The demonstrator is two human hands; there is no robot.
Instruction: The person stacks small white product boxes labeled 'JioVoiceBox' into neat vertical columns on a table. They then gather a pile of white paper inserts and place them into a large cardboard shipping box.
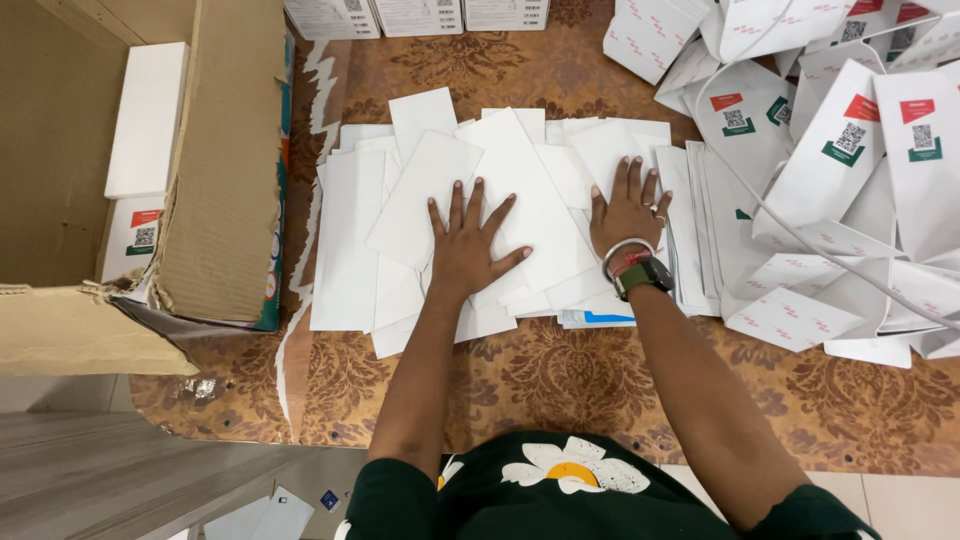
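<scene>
A loose spread of flat white folded cartons (pixel 430 200) covers the middle of a brown patterned table (pixel 560 380). My left hand (pixel 468 240) lies flat on the spread with fingers fanned apart, palm down. My right hand (pixel 628 212) also presses flat on the cartons just to the right, fingers apart, with a ring, bracelets and a dark wrist watch (pixel 644 274). Neither hand grips anything.
An open brown cardboard box (pixel 215 170) stands at the left with white cartons inside. A heap of assembled white boxes (pixel 850 150) with red and green labels fills the right. More white boxes (pixel 420 15) line the far edge. A white cable (pixel 800 235) crosses the heap.
</scene>
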